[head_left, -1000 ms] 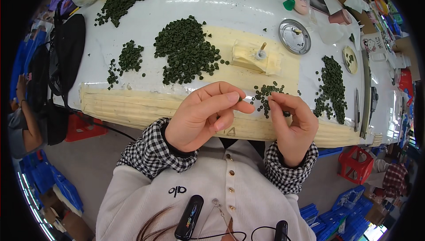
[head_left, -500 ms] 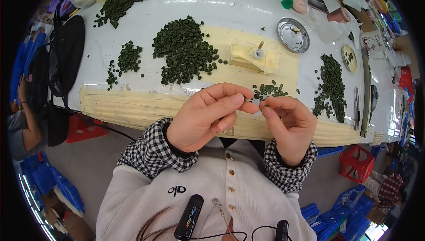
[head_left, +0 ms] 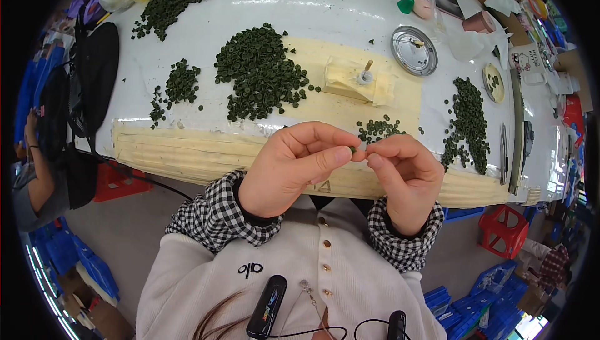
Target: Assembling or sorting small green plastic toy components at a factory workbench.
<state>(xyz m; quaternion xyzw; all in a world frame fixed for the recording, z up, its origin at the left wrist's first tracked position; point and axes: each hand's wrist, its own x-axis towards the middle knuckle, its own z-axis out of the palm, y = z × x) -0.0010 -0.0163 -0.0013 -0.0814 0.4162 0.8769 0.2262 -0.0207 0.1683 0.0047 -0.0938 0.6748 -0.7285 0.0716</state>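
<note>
Over the front edge of the table, my left hand (head_left: 290, 168) pinches a small dark green round piece (head_left: 354, 149) between thumb and index finger. My right hand (head_left: 409, 177) is closed just beside it, thumb and index fingertips pressed together almost against the piece. Whatever those right fingertips hold is too small to make out. Just beyond the hands lies a little group of the same green pieces (head_left: 378, 129). A large heap of them (head_left: 256, 71) is farther left, and another heap (head_left: 467, 124) lies to the right.
A cloth-wrapped block (head_left: 344, 84) with a short upright peg (head_left: 367, 68) stands beyond my hands. Farther right are a round metal tray (head_left: 400, 46), a small pale dish (head_left: 492, 71) and tweezers (head_left: 504, 152). A black bag (head_left: 94, 77) sits at the left edge; red stools (head_left: 503, 232) stand below.
The green piece now shows between my left fingertips, where it was mostly hidden. My left fingers have curled in slightly, and my right hand has shifted a little to the left.
</note>
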